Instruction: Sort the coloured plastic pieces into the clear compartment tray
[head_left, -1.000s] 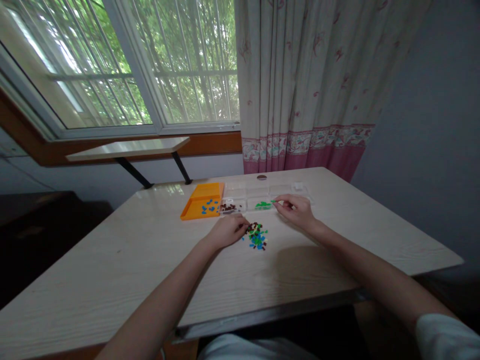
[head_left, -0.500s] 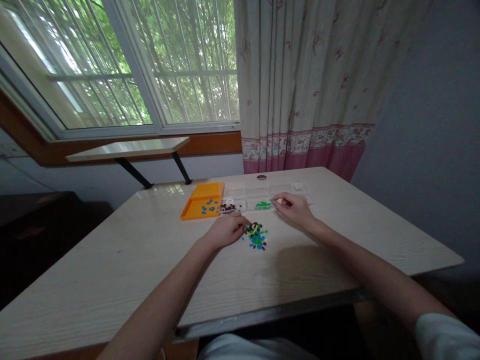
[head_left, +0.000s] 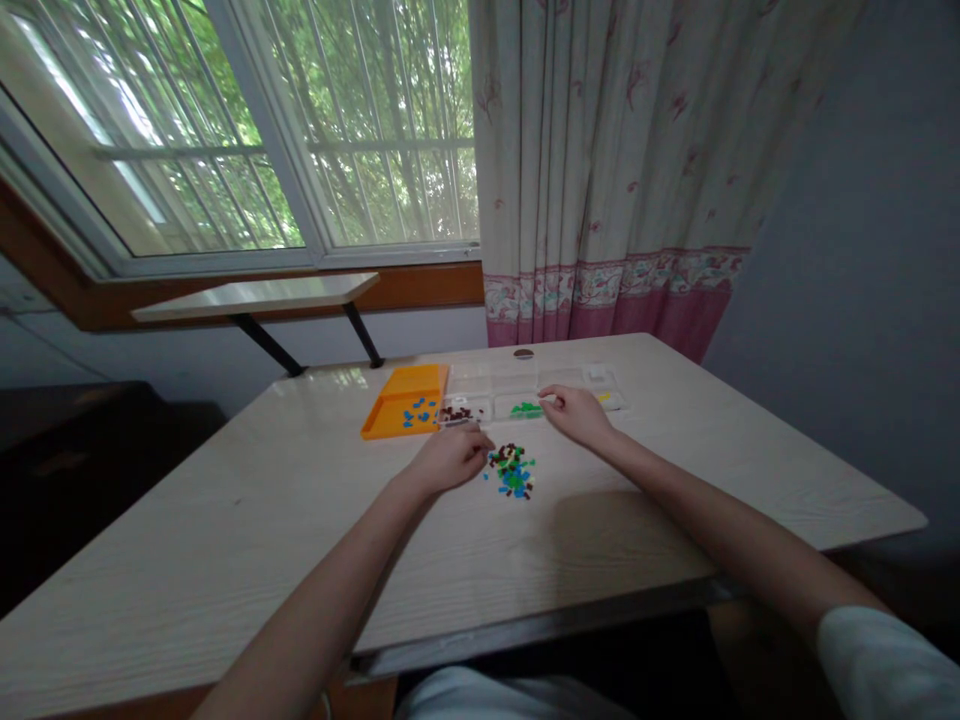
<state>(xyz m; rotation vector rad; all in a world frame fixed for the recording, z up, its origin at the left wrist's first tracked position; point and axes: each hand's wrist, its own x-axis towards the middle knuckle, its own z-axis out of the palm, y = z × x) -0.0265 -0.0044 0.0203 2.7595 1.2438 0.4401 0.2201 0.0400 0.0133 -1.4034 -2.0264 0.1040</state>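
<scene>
A heap of small brown, green and blue plastic pieces (head_left: 512, 470) lies on the table. My left hand (head_left: 452, 457) is just left of it, fingers pinched together; whether a piece is between them is too small to tell. Over the clear divided box (head_left: 514, 378) is my right hand (head_left: 576, 413), its fingertips closed near the compartment of green pieces (head_left: 526, 410). What those fingertips hold, if anything, I cannot make out. Brown pieces (head_left: 457, 414) fill part of the left compartment, and a few yellow pieces (head_left: 604, 398) show in the right one.
An open orange case (head_left: 375, 425) with several blue pieces (head_left: 418, 413) adjoins the box on its left. A small raised shelf (head_left: 262, 297) stands on black legs at the table's back left. Behind the table are a window and a curtain (head_left: 600, 200).
My right hand has shifted slightly left, uncovering the yellow pieces; the green piece at its fingertips no longer shows clearly. My left fingertips have drawn back a little from the heap.
</scene>
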